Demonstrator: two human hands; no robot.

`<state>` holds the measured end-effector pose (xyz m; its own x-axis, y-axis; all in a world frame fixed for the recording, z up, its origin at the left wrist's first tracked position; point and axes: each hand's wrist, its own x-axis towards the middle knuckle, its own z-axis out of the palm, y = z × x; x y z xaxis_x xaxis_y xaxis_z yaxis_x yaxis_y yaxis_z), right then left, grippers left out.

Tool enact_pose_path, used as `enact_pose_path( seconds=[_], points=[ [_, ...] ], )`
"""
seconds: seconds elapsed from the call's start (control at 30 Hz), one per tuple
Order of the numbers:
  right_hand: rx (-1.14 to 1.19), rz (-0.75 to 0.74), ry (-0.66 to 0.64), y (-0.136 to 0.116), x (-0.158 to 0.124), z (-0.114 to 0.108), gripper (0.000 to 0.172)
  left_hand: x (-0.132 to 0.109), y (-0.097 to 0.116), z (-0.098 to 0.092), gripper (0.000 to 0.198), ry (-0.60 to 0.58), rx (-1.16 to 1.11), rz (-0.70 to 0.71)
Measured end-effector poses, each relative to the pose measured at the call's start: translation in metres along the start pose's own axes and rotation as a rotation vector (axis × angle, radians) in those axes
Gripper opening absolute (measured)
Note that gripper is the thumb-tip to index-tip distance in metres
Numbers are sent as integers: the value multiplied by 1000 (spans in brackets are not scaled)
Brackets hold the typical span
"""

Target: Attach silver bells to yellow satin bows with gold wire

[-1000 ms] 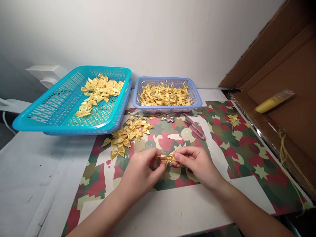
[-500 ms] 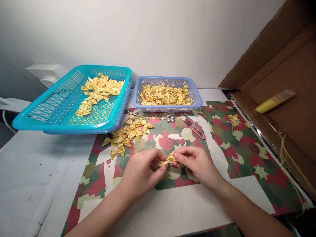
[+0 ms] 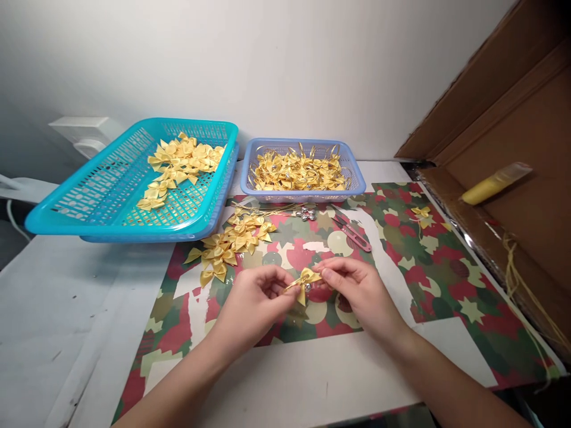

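A small gold ribbon bow (image 3: 305, 279) with a silver bead at its centre is pinched between both hands just above the patterned paper (image 3: 401, 267). My left hand (image 3: 254, 300) grips its left side with thumb and fingertips. On the bow's right wing, my right hand (image 3: 357, 288) has its fingers curled closed. A loose pile of gold bows (image 3: 229, 244) lies on the paper just beyond my left hand.
A turquoise basket (image 3: 89, 202) with gold bows sits at the back left. A lilac basket (image 3: 357, 172) holds bows with gold cords. Red thread snips (image 3: 352, 232), silver beads (image 3: 306, 213) and gold cords (image 3: 267, 208) lie before it. A cardboard box (image 3: 513, 148) with a yellow tube (image 3: 493, 184) stands on the right.
Both hands have lifted slightly away from me with the bow. The bow has been turned so its wings now show spread between the fingertips.
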<state>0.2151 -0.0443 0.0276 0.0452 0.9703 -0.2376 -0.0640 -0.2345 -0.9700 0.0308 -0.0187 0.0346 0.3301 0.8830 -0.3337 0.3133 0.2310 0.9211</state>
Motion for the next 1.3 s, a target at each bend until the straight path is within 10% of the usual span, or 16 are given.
enact_pose_path(
  seconds=[0.13, 0.27, 1.3],
  points=[
    [-197, -330, 176, 2, -10, 2, 14, 3, 0, 1, 22, 83, -207, -71],
    [-395, -511, 49, 7, -18, 10, 12, 5, -3, 2, 22, 55, -280, -95],
    [-595, -589, 94, 15, -17, 16, 15, 1, -4, 12, 24, 71, -342, -159]
  ],
)
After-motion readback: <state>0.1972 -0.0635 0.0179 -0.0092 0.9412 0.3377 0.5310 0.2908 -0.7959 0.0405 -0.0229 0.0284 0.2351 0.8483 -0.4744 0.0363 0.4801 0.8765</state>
